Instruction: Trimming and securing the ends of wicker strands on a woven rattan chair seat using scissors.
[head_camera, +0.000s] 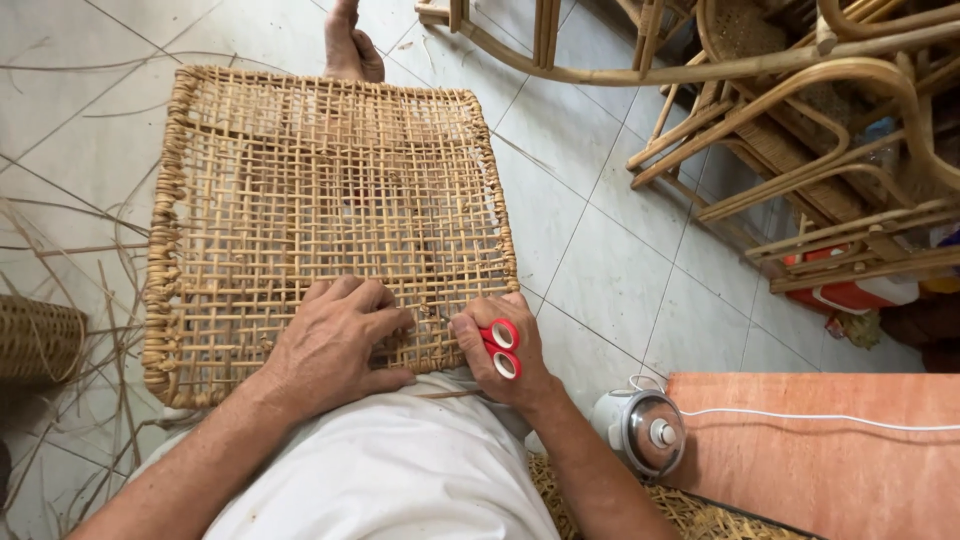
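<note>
Across the lap, dead centre, sits the woven rattan seat panel (320, 210), an open square lattice with a braided rim, its far edge tipped away toward twelve o'clock and its near edge resting against the person's white shorts (400, 470). Left hand (340, 340) lies flat on the weave at the panel's near edge, about six o'clock on it, fingers spread and pressing down, palm on the canes, grip released, closed around nothing. Right hand (500, 350) is just beside it at the panel's five o'clock corner, grip clenched through the red-handled scissors (503, 347); only the two red loops show, the blades hidden under the fingers, so I cannot tell what they meet.

A bare foot (350, 45) pokes out beyond the panel's far rim at twelve o'clock, on the grey tiled floor (610, 270). Up at one to two o'clock there's a stack of bent rattan chair frames (800, 110), well apart from the hands. Loose cane strands (70, 250) trail over the tiles at nine o'clock, with a small woven basket (35, 340) at the left edge. Down at four o'clock, a small white appliance with a round clear lid (645, 430) stands near the right forearm, its white cord (820, 415) running across a reddish-brown board (830, 460).
</note>
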